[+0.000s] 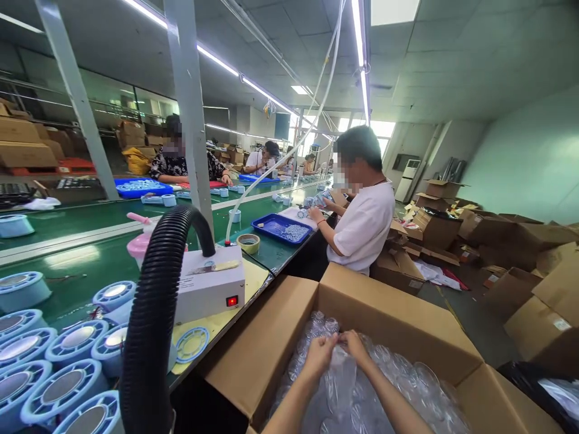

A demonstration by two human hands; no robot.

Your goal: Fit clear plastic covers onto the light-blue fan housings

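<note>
Both hands are over an open cardboard box [384,307] full of clear plastic round parts [407,377]. My left hand [322,354] is closed in a pinch on the upper edge of a clear plastic bag [340,381]. Close beside it, my right hand [354,346] pinches the same edge, with the fingertips of the two hands almost touching. The bag hangs down below the fingers among the clear parts. Its contents are hard to make out.
On the left, a green bench [76,256] holds several light-blue round parts [75,337], a black hose [151,313] and a white machine [210,289]. A person in white [364,223] works beyond the box, near a blue tray [283,229]. Cardboard boxes [547,307] lie at right.
</note>
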